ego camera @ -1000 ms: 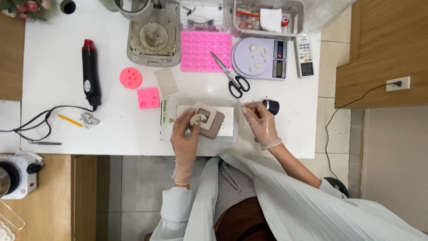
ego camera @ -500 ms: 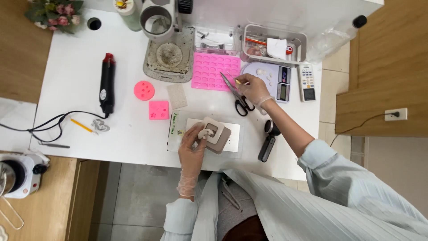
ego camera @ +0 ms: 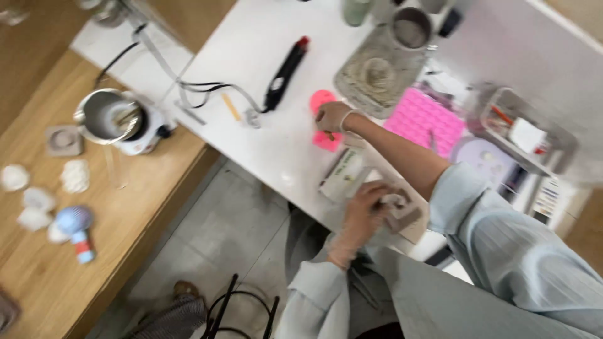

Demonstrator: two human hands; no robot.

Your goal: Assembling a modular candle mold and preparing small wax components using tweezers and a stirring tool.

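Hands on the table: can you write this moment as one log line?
left hand: holding grey mould | right hand: reaching over pink moulds | surface: white table

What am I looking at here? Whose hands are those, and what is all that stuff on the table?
A camera worn on a person's head looks down at their own two gloved hands. The left hand holds a small grey-brown square mould at the near edge of the white table. The right hand reaches across to the bright pink silicone pieces; its fingers seem to pinch something small, too blurred to name. Also on the table are a black heat gun with a red tip and a pink silicone mould tray with many small hollows.
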